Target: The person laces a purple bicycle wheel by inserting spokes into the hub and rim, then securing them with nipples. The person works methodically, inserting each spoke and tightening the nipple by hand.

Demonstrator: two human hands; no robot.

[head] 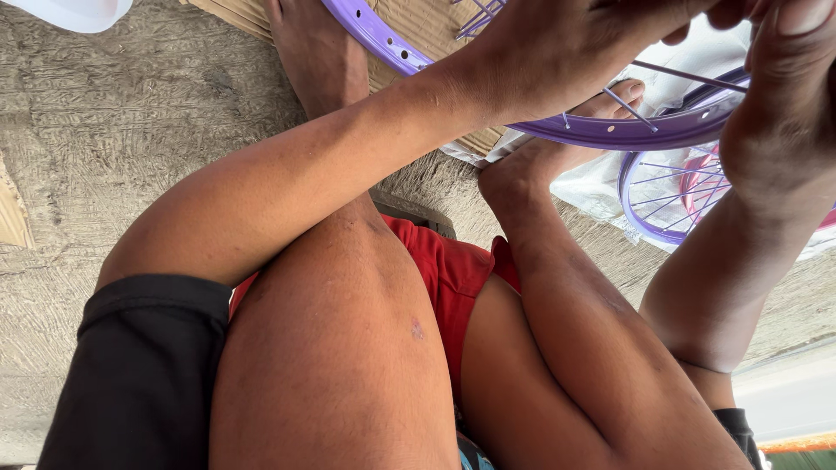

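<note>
Rough concrete floor (131, 113), cardboard (435, 26), white plastic sheet (601, 187), bare feet

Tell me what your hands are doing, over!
Left hand and right hand both up at the purple wheel rim, working among its spokes. Grip hidden at frame edge. More purple wheels stacked beyond; nothing blocking.

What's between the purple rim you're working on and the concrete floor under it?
Head view: a bare foot props the purple rim, with white plastic sheeting and more purple wheels beneath.

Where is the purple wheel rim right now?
The purple wheel rim curves across the top of the head view, under both hands, just above the person's right foot.
</note>
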